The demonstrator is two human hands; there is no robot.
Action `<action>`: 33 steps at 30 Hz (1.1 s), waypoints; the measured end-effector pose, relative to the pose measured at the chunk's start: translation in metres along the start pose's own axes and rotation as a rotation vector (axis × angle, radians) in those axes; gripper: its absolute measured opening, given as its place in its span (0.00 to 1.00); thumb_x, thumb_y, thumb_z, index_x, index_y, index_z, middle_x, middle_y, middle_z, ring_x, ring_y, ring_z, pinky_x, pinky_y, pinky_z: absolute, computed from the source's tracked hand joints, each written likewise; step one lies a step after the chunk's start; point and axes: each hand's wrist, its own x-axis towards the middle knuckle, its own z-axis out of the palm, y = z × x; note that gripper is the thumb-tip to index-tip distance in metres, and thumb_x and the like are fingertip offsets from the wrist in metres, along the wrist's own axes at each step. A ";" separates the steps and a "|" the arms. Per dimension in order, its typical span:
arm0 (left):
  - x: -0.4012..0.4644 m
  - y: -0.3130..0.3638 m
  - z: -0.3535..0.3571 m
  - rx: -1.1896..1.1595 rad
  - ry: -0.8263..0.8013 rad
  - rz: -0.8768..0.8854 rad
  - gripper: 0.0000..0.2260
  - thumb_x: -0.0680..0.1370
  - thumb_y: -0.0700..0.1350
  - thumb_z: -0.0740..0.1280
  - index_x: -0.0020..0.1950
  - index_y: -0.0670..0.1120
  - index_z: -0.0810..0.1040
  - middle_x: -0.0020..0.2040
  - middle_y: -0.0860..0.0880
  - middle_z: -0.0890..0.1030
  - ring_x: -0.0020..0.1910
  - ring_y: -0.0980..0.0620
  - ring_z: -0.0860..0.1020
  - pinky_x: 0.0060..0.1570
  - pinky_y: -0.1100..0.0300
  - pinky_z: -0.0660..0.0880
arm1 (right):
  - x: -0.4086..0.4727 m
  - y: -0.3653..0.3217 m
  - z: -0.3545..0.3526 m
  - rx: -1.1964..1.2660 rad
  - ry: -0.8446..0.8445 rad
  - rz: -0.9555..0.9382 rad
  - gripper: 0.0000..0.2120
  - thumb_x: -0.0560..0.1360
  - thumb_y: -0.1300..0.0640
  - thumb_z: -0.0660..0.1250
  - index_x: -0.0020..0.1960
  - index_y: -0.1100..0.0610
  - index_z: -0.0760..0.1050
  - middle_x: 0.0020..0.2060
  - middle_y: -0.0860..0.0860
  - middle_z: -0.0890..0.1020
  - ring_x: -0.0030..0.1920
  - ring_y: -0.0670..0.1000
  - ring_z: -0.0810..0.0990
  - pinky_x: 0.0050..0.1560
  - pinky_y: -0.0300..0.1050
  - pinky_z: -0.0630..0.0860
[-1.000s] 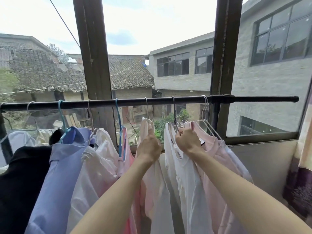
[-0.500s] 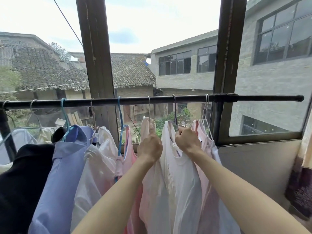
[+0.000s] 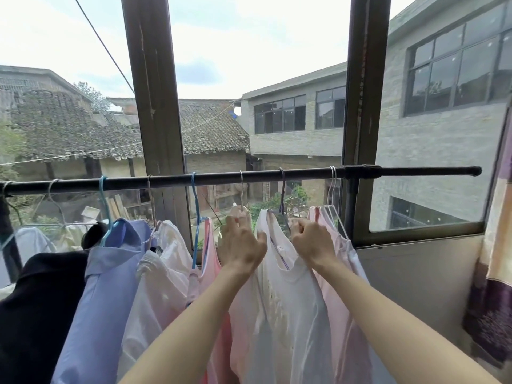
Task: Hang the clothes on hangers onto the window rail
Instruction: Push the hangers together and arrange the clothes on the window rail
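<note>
A black window rail runs across the window with several garments hanging from it on hangers. A white top hangs near the middle on a purple hanger. My right hand is closed on that top's right shoulder by the hanger. My left hand grips the shoulder of the pale pink garment just left of it, under its silver hanger hook. A pink shirt hangs to the right, and a pink top, white blouse, blue shirt and black garment to the left.
Two dark window posts rise behind the rail. A patterned curtain hangs at the right edge. Bare rail runs right of the last hanger. A grey wall panel lies under the right window pane.
Both hands have stayed on the two middle garments while the white top and the pink shirt beside it swung and turned narrower. The view shifted slightly.
</note>
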 end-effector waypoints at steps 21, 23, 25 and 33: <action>-0.015 0.080 0.057 -0.180 -0.267 -0.033 0.33 0.77 0.37 0.53 0.74 0.40 0.36 0.75 0.37 0.55 0.67 0.40 0.67 0.61 0.50 0.67 | 0.015 0.059 -0.072 -0.728 0.018 -0.066 0.16 0.73 0.66 0.57 0.60 0.62 0.68 0.58 0.57 0.73 0.59 0.57 0.72 0.53 0.48 0.73; -0.016 0.080 0.058 -0.136 -0.236 -0.064 0.32 0.76 0.38 0.52 0.75 0.42 0.37 0.64 0.37 0.73 0.54 0.39 0.76 0.49 0.51 0.73 | 0.018 0.061 -0.076 -0.736 -0.063 -0.075 0.18 0.72 0.66 0.58 0.61 0.62 0.67 0.56 0.57 0.77 0.57 0.58 0.76 0.50 0.48 0.74; -0.016 0.077 0.056 -0.081 -0.217 -0.070 0.32 0.76 0.37 0.52 0.75 0.43 0.38 0.52 0.38 0.80 0.48 0.38 0.78 0.47 0.48 0.75 | 0.015 0.062 -0.076 -0.738 -0.109 -0.099 0.19 0.72 0.65 0.58 0.62 0.62 0.66 0.54 0.57 0.80 0.55 0.59 0.79 0.48 0.48 0.73; -0.020 0.074 0.051 0.089 -0.243 -0.104 0.29 0.78 0.39 0.51 0.76 0.44 0.41 0.53 0.39 0.79 0.51 0.40 0.77 0.53 0.46 0.73 | 0.019 0.062 -0.065 0.063 -0.176 0.001 0.17 0.77 0.60 0.57 0.62 0.60 0.75 0.57 0.57 0.81 0.58 0.57 0.77 0.58 0.46 0.72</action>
